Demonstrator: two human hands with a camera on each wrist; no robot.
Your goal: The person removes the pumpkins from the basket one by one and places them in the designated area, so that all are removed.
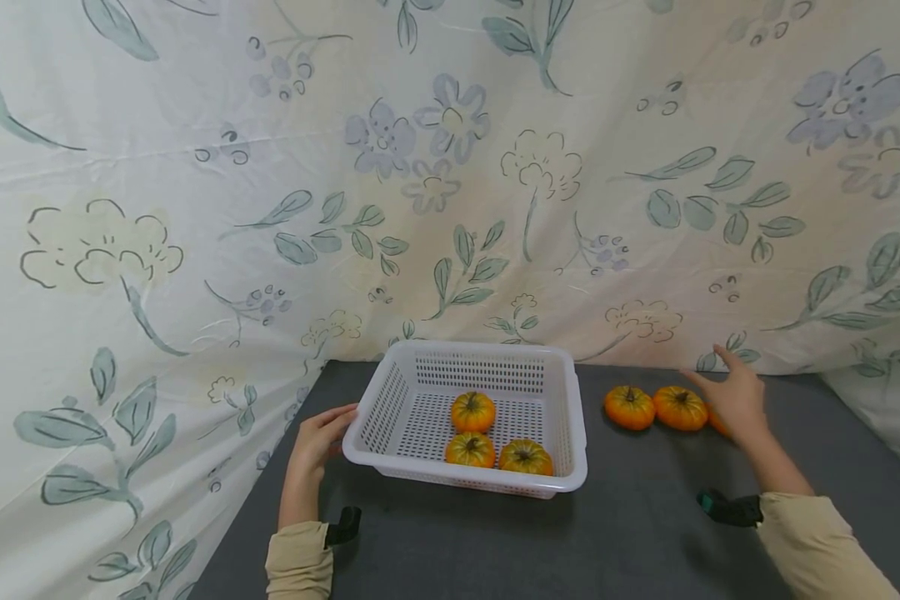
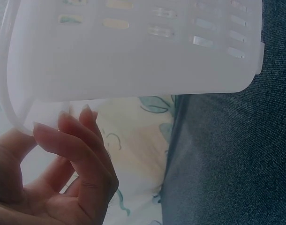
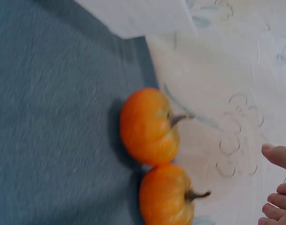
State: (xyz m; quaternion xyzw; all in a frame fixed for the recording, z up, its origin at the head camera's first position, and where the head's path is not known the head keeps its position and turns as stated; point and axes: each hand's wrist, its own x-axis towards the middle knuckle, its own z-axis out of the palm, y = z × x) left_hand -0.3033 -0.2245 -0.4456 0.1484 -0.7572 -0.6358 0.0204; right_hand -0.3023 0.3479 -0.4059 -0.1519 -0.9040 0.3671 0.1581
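Three pumpkins (image 1: 473,412) lie in the basket (image 1: 461,472), left hand (image 1: 319,437) gripping its nine-o'clock rim (image 1: 371,392); three loose pumpkins (image 1: 680,409) remain at two o'clock beside the empty, spread-fingered right hand (image 1: 737,402).

Pumpkins (image 1: 629,408) lie right of the basket (image 1: 420,468) (three more inside).
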